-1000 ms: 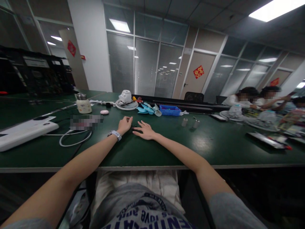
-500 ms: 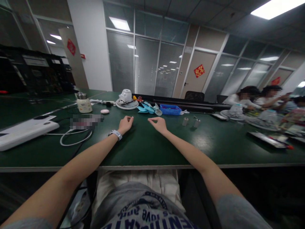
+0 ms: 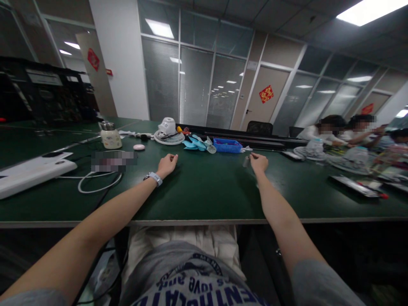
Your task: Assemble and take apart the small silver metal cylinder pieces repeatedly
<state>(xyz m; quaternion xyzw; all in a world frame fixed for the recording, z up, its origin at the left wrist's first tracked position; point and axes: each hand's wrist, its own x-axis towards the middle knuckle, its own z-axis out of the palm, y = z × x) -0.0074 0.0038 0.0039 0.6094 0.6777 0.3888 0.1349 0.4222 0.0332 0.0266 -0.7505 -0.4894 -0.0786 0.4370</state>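
My left hand (image 3: 167, 166), a pale-banded watch at its wrist, hovers over the green table (image 3: 204, 191) with thumb and fingertips pinched together. Whatever may be in that pinch is too small to make out. Further right, my right hand (image 3: 259, 162) has its fingers curled in, fingertips close beside a small silvery metal cylinder (image 3: 246, 161). I cannot tell whether they touch it. A second such cylinder does not show; the hand covers that spot.
Along the back stand a white fan base (image 3: 168, 131), light-blue fan blades (image 3: 195, 143) and a blue basket (image 3: 227, 145). At left are a cream bottle (image 3: 111, 137), a pink oval item (image 3: 139, 147), a cable (image 3: 83, 187) and a white device (image 3: 38, 178). Other people (image 3: 331, 131) sit at right.
My right hand has moved to the right, from the table's middle to the metal cylinders, and one cylinder is now out of sight. The left hand has stayed almost in place, still pinched.
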